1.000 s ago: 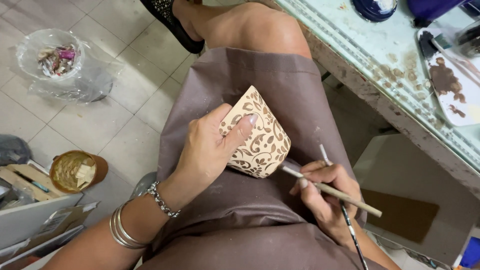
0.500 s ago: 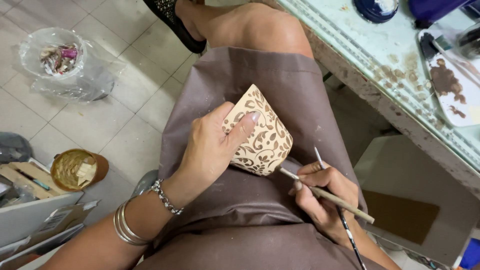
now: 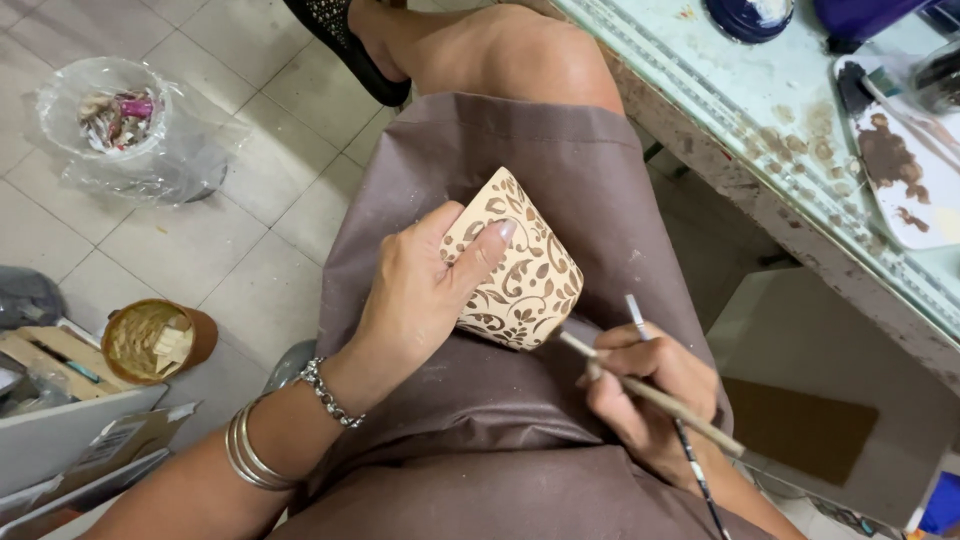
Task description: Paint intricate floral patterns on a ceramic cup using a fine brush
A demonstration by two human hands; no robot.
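My left hand [image 3: 415, 295] grips a cream ceramic cup [image 3: 520, 270] painted with brown leafy scrolls, resting it tilted on my lap over a brown apron [image 3: 560, 170]. Its thumb lies across the cup's side. My right hand [image 3: 650, 395] holds a wooden-handled paintbrush [image 3: 660, 397] whose tip touches the cup's lower edge. A second thin brush [image 3: 675, 425] is tucked between the same fingers, pointing up past the knuckles.
A glass-topped worktable [image 3: 760, 130] with brown paint smears runs along the right, carrying a white palette tray [image 3: 905, 170] and a dark blue bowl [image 3: 750, 15]. On the tiled floor at left are a plastic-lined bin [image 3: 110, 125], a brown pot [image 3: 155, 340] and cardboard boxes [image 3: 70, 440].
The cup has been turned slightly in my left hand, and my right hand has shifted a little, keeping the brush tip at the cup's lower edge.
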